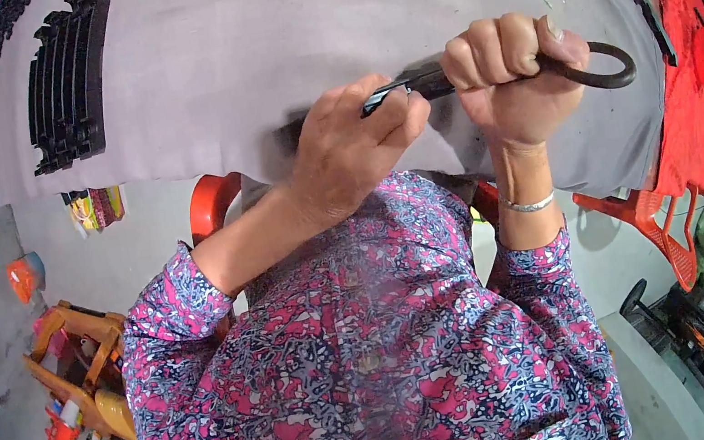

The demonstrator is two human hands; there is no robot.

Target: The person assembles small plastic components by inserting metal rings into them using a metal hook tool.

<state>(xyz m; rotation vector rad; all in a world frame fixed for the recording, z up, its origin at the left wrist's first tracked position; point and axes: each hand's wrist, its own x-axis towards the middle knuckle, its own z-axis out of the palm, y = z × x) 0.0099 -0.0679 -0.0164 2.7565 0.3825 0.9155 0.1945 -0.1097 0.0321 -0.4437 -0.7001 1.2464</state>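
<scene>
My right hand (521,69) is closed in a fist around a long black strip. Its dark looped end (615,68) sticks out past the thumb on the right. From the fist the strip (431,81) runs left toward my left hand (357,136), whose fingers are curled around a small dark object with a pale, shiny side (377,100). What kind of tool or part this is, I cannot make out. A dark shape shows left of the left wrist, partly hidden by it. Both hands are over the near edge of the grey cloth-covered table (208,68).
Several ribbed black pieces (72,80) lie side by side at the table's far left. A black strip (656,29) rests near the right edge, beside red cloth (693,46). A red plastic chair (647,219) stands at right, a wooden frame (68,348) at left on the floor.
</scene>
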